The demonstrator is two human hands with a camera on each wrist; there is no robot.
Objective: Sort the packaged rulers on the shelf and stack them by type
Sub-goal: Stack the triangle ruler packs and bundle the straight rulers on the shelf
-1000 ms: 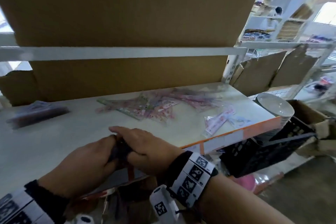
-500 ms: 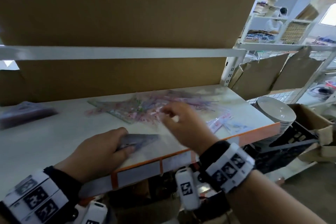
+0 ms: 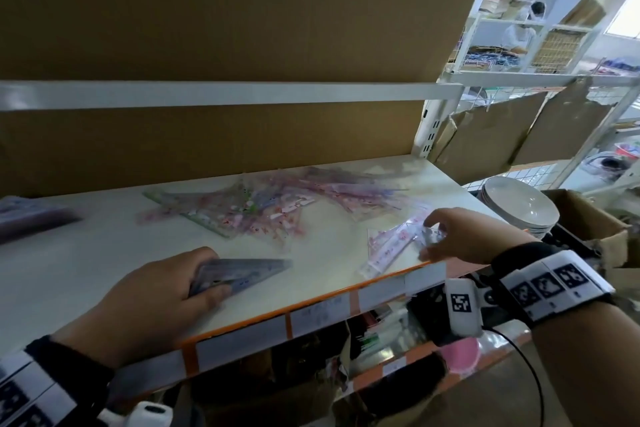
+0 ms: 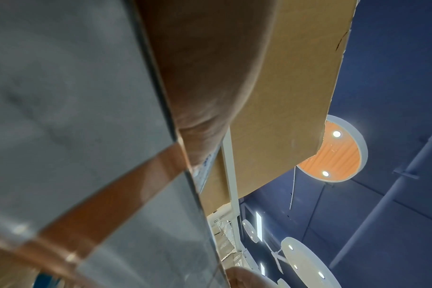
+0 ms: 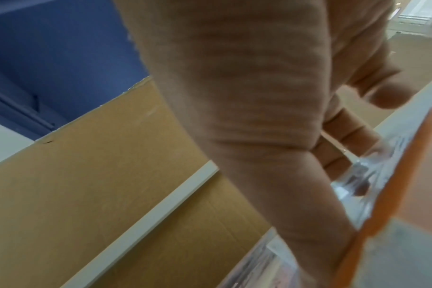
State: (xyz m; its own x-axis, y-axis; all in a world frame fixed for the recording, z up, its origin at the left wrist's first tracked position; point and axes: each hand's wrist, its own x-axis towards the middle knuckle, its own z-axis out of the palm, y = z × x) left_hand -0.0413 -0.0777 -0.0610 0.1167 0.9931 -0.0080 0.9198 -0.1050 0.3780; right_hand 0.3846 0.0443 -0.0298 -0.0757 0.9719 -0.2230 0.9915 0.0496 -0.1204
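Observation:
A loose pile of pink and clear packaged rulers (image 3: 277, 204) lies at the back middle of the white shelf (image 3: 86, 260). My left hand (image 3: 211, 274) grips a stack of grey triangular rulers (image 3: 249, 269) that lies flat near the orange front edge. My right hand (image 3: 429, 236) curls over a clear packet with a pink straight ruler (image 3: 388, 250) at the front right of the shelf, thumb and fingers pinching its end. In the right wrist view the fingers (image 5: 345, 140) touch the crinkled clear packet (image 5: 365, 175). A dark blurred stack (image 3: 31, 218) sits at the far left.
Brown cardboard (image 3: 242, 28) backs the shelf and a white rail (image 3: 242, 94) crosses above it. A stack of white plates (image 3: 519, 208), a black crate and a cardboard box (image 3: 588, 218) stand just right of the shelf. More goods fill the shelf below.
My right hand left the stack held by my left hand and moved right to the packet at the front right edge. The left hand stayed on the triangular stack.

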